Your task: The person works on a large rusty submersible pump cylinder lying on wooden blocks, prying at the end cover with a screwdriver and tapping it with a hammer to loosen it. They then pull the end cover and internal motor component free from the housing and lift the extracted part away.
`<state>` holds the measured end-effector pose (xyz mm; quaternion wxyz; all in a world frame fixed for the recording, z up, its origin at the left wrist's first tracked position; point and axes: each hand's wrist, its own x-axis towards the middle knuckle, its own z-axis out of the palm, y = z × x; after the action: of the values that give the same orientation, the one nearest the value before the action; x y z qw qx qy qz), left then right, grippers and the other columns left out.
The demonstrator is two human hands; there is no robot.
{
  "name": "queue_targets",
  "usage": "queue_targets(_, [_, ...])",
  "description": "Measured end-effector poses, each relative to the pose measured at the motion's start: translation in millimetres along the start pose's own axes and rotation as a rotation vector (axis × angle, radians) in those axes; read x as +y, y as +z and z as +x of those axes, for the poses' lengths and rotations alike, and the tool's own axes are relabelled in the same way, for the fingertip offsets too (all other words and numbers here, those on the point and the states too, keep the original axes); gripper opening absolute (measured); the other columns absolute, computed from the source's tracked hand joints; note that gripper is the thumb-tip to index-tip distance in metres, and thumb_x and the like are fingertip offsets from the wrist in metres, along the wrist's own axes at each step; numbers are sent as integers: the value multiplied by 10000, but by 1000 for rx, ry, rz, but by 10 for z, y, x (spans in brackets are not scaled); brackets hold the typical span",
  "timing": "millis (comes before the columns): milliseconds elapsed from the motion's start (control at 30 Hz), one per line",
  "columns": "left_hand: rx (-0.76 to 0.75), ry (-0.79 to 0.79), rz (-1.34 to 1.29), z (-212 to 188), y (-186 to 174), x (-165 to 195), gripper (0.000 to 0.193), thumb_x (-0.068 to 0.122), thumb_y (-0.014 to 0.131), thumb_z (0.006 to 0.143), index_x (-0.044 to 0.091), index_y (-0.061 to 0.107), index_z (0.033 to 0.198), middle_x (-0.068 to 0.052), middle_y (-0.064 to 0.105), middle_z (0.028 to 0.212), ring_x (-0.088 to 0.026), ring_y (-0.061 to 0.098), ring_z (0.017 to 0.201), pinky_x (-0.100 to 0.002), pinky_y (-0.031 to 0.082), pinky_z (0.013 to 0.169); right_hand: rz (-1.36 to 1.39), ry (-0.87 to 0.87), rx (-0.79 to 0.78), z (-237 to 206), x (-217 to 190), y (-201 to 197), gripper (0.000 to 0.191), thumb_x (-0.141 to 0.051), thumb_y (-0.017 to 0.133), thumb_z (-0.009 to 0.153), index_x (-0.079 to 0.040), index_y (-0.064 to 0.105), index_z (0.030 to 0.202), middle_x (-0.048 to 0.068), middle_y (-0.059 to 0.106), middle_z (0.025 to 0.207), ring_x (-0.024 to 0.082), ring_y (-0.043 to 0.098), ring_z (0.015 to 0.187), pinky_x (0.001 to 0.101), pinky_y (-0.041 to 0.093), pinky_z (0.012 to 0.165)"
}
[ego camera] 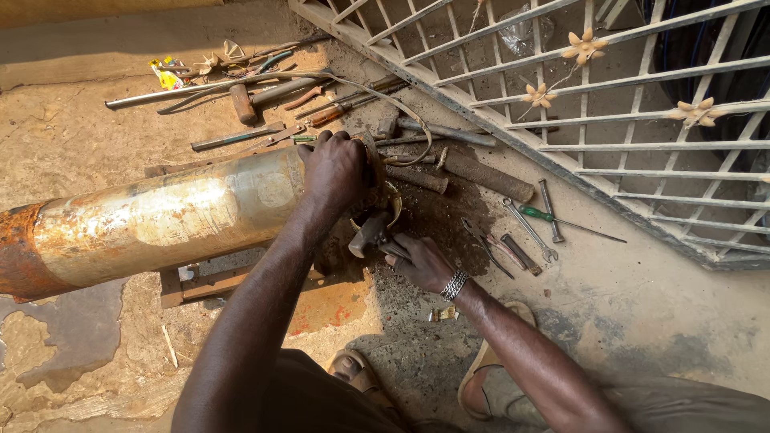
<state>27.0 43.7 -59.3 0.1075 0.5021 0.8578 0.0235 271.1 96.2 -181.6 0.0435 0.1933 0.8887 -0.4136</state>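
Sandalled feet planted; left hand clamps the rusty steel cylinder's end, right hand grips a dark hammer-like tool — steady that cylinder, short controlled strokes best.

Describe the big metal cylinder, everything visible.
The cylinder is a long metal tube lying on its side across wooden blocks on the ground. Its body is dull silver-brass with pale patches; the far left end is rust-orange. The left hand grips its right end, where the right hand holds a hammer.
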Motion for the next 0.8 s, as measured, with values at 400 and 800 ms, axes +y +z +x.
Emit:
queue_targets(400, [-136, -46, 122, 114, -83, 130, 493, 464, 736, 908, 91, 609, 1204, -120, 614, 1082, -288, 573, 1111, -678, 423, 1016, -409, -205, -297, -321, -315, 91, 532, -7, 600, 818, -134, 542, 1331, 41, 637, 777, 147, 572, 503, 338, 497, 393])
queue_targets(800, [-42, -67, 31, 75, -196, 144, 457, 497, 761, 898, 66, 690, 1032, -104, 646, 992, -304, 544, 1125, -837, 212, 1053, -200, -55, -226, -297, -50, 93, 566, -452, 608, 985, -107, 496, 1418, 75, 672, 796, 189, 651, 583, 370, 545, 455])
